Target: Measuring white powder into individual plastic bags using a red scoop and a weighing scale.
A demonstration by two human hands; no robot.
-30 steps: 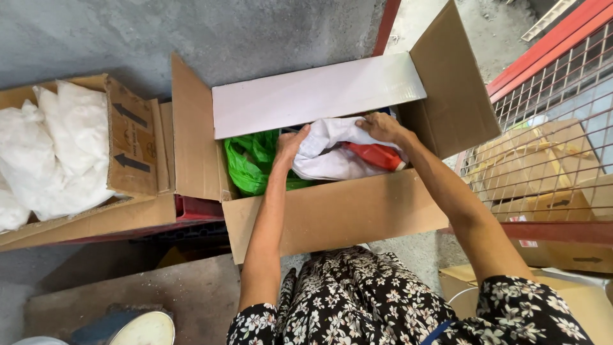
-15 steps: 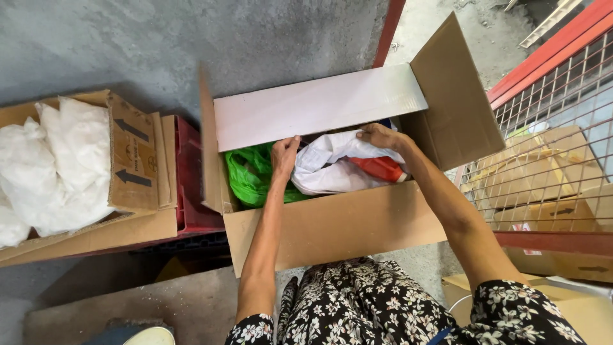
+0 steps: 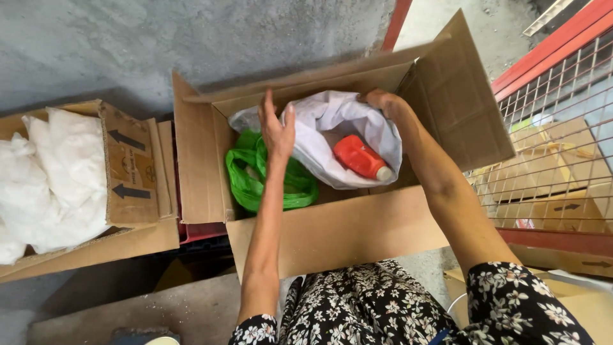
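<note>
An open cardboard box (image 3: 345, 230) stands in front of me with its flaps up. Inside lies a white plastic bag (image 3: 332, 128) held open, with a red bottle (image 3: 361, 158) with a white cap in its mouth. My left hand (image 3: 278, 131) presses against the bag's left edge, fingers spread. My right hand (image 3: 386, 102) grips the bag's upper right rim. A green plastic bag (image 3: 255, 176) lies in the box's left part, beside and partly under the white one.
A second open carton (image 3: 128, 172) at the left holds white bags (image 3: 45, 179). A red-framed wire cage (image 3: 555, 147) with more cartons stands at the right. A grey concrete wall (image 3: 191, 38) runs behind. My flowered dress fills the bottom.
The view came closer to the box. The white bag has been pulled open, so the red bottle inside shows fully. My left hand moved onto the bag's left edge.
</note>
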